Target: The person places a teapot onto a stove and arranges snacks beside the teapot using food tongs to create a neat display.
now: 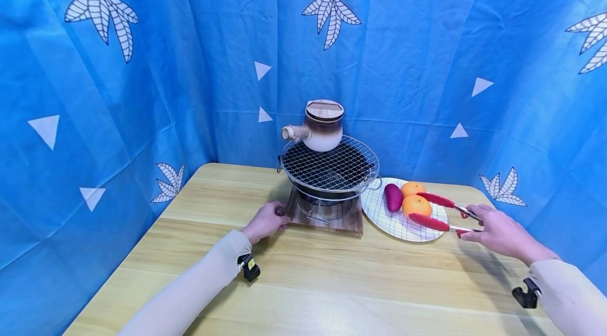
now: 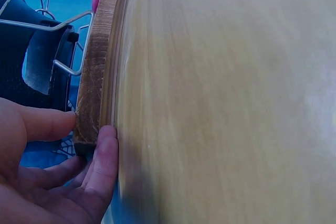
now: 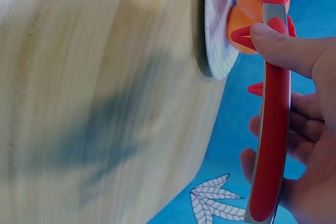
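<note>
Metal grill stands on a wooden board, pinched at its near-left corner by the left hand; a steady hold should prevent sliding. On the plate to the right, tongs clamped in the right hand straddle the near orange; best squeeze gently. Left wrist detail shows the thumb over the board's edge, unclear from the head.

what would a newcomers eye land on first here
Probably the red-tipped tongs in the right hand, spread at the nearer orange fruit on the checked plate at right. Next, near the centre, the brown-and-white pot on the round wire grill, with the left hand pinching the near left corner of the wooden board beneath. Behind everything hangs a vivid blue curtain.
</note>
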